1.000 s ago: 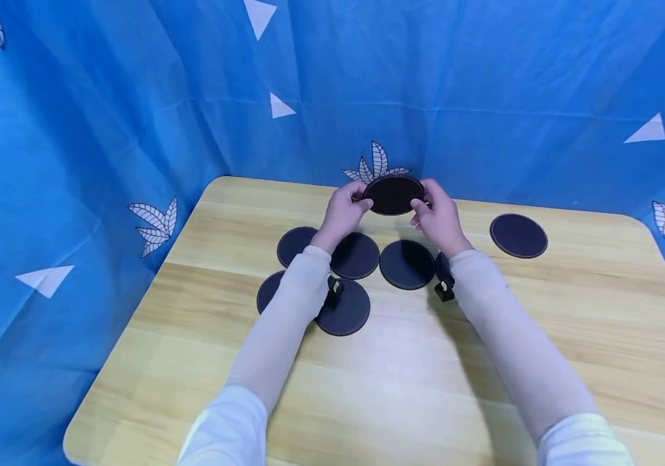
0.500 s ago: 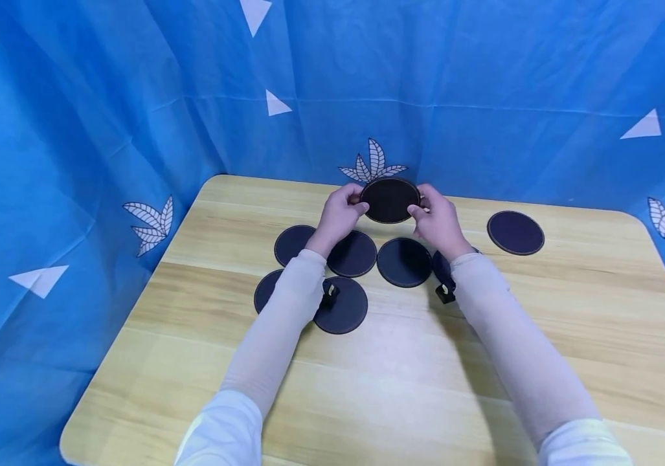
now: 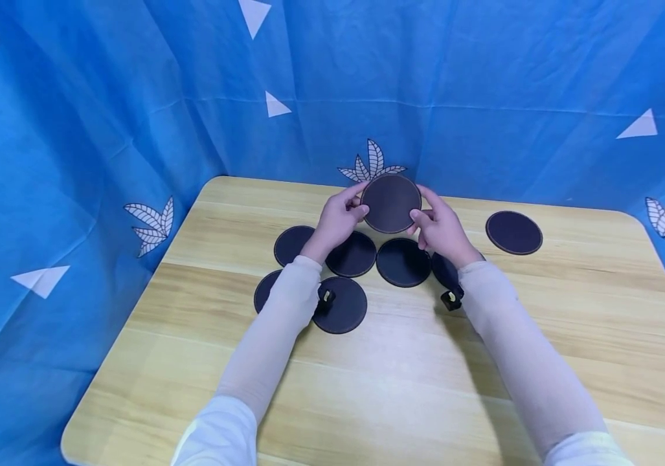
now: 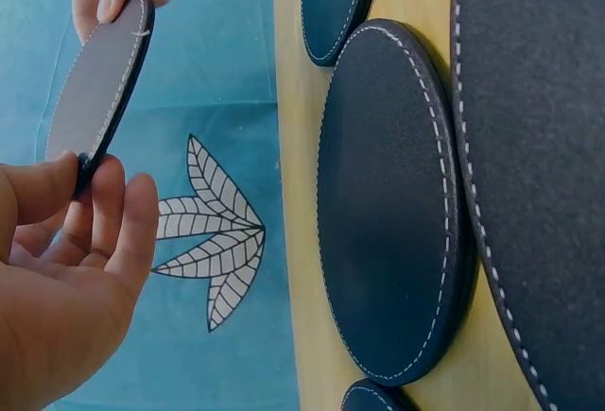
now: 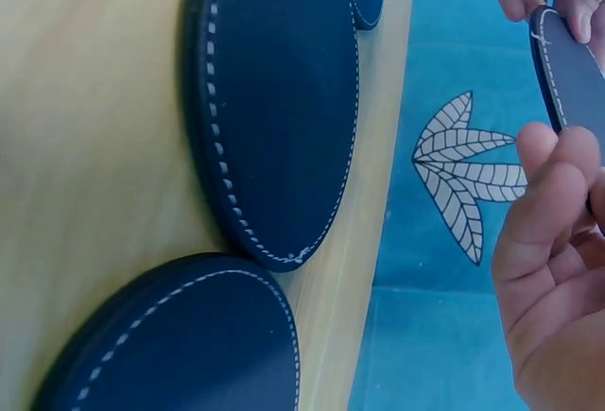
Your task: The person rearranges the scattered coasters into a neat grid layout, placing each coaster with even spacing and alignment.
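A round dark coaster with light edge stitching is held up above the far part of the table, its face tilted toward me. My left hand pinches its left edge, thumb on the face and fingers behind. On the opposite edge, my right hand grips it the same way. The left wrist view shows the held coaster almost edge-on between both hands. Below and nearer lie more coasters of this kind, among them one coaster touching its neighbour. My forearms partly cover several of them.
One coaster lies apart at the back right of the wooden table. A blue curtain with leaf and triangle prints hangs right behind the table's far edge and along its left side. Black wrist straps show under both forearms.
The held coaster has tipped up, so its face shows rounder and lighter than before. My right wrist has shifted slightly right and down. The coasters on the table stay put.
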Available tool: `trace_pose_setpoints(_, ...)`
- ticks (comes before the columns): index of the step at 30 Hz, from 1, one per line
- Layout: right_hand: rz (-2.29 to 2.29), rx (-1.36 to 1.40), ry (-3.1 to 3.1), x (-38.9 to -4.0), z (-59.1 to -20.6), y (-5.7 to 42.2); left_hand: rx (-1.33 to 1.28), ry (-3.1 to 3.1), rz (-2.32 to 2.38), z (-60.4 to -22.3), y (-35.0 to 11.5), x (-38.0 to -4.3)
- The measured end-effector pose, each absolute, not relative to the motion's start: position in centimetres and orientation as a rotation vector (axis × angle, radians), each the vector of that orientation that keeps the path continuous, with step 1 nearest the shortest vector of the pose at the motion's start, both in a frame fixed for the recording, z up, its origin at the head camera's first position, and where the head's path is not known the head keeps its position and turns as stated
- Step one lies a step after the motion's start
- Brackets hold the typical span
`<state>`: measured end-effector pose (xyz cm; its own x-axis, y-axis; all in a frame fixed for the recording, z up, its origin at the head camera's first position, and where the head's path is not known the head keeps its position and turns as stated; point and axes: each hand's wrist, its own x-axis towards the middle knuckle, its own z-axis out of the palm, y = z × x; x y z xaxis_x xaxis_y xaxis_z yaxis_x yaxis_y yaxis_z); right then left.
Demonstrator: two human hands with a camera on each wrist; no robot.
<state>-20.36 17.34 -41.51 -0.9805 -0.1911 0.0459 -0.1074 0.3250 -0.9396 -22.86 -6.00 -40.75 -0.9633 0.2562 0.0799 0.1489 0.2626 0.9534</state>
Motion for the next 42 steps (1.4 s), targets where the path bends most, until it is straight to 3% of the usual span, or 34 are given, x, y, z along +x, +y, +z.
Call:
trace_pose_setpoints(13,-1.876,-0.296,2.366,-18.1,-41.8,17.4,0.566,2.261,1.648,-40.9,-7.2,-20.7)
trace_pose_setpoints(42,-1.939,-0.287,2.313,-12.2,-42.2,17.4,0.606,2.131,1.729,-41.9,-7.4,-15.4)
